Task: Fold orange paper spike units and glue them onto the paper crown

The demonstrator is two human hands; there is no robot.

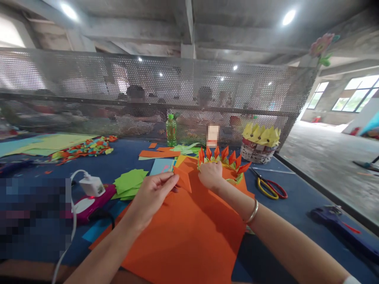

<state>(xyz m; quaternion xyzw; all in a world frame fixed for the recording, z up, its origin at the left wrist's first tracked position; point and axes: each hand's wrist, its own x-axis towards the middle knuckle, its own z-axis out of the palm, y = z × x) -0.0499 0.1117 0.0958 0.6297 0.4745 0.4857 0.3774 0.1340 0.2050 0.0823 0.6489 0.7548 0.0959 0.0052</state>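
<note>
My left hand [160, 189] pinches a folded orange paper piece [184, 179] between thumb and fingers, just above a large orange paper sheet [183, 232]. With curled fingers, my right hand [211, 174] grips the left side of a paper crown [238, 161], a yellow-green ring with several pointed orange folds standing around it. The crown rests on the far part of the orange sheet. My right fingertips are partly hidden. Left of my left hand lies a stack of green paper squares [130, 182], with light blue paper [161, 166] behind.
Scissors [268, 187] with yellow and red handles and a blue stapler-like tool [345, 228] lie at the right. A yellow-topped basket [259, 144] and a green bottle [171, 131] stand by the mesh partition [89, 90]. A magenta power strip [91, 205] is at the left.
</note>
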